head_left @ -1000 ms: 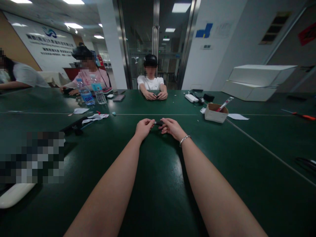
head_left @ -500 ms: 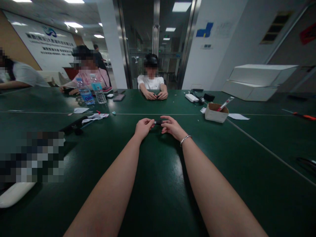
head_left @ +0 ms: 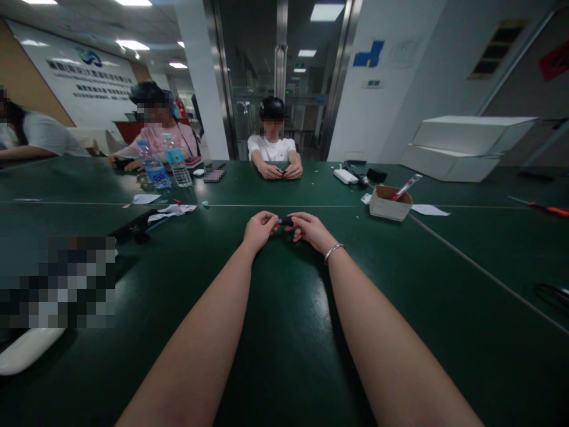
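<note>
A small black cylindrical piece with a silvery section (head_left: 285,221) spans the gap between my two hands, just above the green table (head_left: 284,332). My left hand (head_left: 261,229) pinches its silvery left end between thumb and fingers. At the black right end, my right hand (head_left: 310,229) has thumb and index finger closed on it, the other fingers curled below. The piece's exact kind is too small to make out. A silver bangle (head_left: 333,253) circles my right wrist.
A cardboard box (head_left: 390,204) holding a slim packet stands to the right, with white boxes (head_left: 453,163) behind it. Water bottles (head_left: 178,163), paper scraps (head_left: 171,212) and a black item (head_left: 136,226) lie left. Across the table sits a person (head_left: 272,148) handling something small.
My right hand's raised fingers have come down and closed on the black end of the piece. My left hand stays nearly where it was.
</note>
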Demonstrator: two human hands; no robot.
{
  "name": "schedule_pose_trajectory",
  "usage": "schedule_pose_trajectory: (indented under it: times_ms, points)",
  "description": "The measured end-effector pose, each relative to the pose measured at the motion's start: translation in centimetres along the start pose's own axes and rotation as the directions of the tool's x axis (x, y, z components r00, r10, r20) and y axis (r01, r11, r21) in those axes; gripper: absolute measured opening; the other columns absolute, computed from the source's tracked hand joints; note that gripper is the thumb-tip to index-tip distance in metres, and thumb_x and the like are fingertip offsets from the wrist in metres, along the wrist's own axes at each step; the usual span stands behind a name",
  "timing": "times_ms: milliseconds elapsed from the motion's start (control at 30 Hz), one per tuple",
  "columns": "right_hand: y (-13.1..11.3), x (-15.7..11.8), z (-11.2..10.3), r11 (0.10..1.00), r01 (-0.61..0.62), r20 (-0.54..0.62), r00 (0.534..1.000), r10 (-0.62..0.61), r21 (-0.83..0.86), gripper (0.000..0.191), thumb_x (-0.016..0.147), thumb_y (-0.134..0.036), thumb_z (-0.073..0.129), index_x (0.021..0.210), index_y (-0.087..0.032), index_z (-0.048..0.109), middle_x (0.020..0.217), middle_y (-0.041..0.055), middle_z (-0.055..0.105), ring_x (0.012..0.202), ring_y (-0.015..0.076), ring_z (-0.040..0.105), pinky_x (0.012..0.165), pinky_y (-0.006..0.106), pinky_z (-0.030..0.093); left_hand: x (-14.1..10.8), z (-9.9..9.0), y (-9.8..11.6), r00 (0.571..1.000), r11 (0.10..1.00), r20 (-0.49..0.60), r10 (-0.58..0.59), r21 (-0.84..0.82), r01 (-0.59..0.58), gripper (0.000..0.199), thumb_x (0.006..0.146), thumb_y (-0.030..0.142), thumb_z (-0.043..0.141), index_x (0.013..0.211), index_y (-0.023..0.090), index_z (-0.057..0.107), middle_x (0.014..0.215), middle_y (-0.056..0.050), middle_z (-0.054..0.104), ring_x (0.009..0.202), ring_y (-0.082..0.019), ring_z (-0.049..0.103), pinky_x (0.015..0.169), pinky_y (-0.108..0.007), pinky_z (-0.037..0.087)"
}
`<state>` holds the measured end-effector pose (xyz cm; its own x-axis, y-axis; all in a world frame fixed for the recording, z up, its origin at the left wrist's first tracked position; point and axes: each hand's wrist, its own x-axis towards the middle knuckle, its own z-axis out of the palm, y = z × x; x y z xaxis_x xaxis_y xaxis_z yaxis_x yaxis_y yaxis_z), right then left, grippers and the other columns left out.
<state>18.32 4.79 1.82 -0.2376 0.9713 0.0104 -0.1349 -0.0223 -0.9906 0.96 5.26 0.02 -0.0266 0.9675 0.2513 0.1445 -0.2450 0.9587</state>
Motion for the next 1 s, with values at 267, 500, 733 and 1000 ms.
schedule_pose_trajectory:
  times_ms: [267, 500, 733, 1000]
  points:
    - [0.1, 0.1, -0.2, 0.998, -0.007, -0.027, 1.000, 0.009, 0.066, 0.012, 0.091, -0.015, 0.055, 0.101, -0.014, 0.062, 0.065, 0.0031, 0.068, 0.043, 0.0073, 0.056, 0.050, 0.022, 0.055, 0.0, -0.1, -0.1, 0.996, 0.999, 0.085, -0.002, 0.037, -0.001, 0.026, 0.076, 0.037, 0.067, 0.092, 0.017, 0.065, 0.074, -0.005, 0.070, 0.068, -0.015, 0.065, 0.060, -0.024, 0.045]
    - [0.2, 0.1, -0.2, 0.997, -0.002, -0.030, 1.000, 0.004, 0.073, 0.014, 0.090, -0.011, 0.053, 0.101, -0.013, 0.061, 0.067, 0.0046, 0.069, 0.044, 0.0079, 0.058, 0.051, 0.022, 0.055, 0.4, 0.0, -0.5, 0.994, 0.999, 0.109, -0.030, 0.048, 0.025, 0.021, 0.081, 0.034, 0.062, 0.087, 0.014, 0.064, 0.073, -0.006, 0.070, 0.065, -0.014, 0.063, 0.063, -0.026, 0.045]
    - [0.1, 0.1, -0.1, 0.998, 0.000, -0.019, 1.000, 0.002, 0.068, 0.011, 0.089, -0.013, 0.056, 0.099, -0.014, 0.062, 0.067, 0.0039, 0.069, 0.045, 0.0079, 0.059, 0.050, 0.021, 0.055, 0.5, -0.1, -1.1, 0.995, 0.986, 0.097, 0.016, 0.163, -0.032, 0.034, 0.086, 0.048, 0.054, 0.089, 0.017, 0.067, 0.078, -0.007, 0.070, 0.068, -0.016, 0.065, 0.064, -0.027, 0.046]
    - [0.6, 0.3, 0.1, 0.999, -0.001, 0.002, 1.000, 0.001, -0.033, 0.008, 0.090, -0.017, 0.059, 0.097, -0.014, 0.060, 0.062, 0.0015, 0.067, 0.044, 0.0075, 0.058, 0.048, 0.019, 0.054, 0.0, -0.1, -0.7, 0.984, 0.985, 0.148, 0.098, 0.130, -0.117, 0.026, 0.074, 0.033, 0.070, 0.096, 0.019, 0.069, 0.090, -0.006, 0.071, 0.076, -0.016, 0.065, 0.074, -0.029, 0.049]
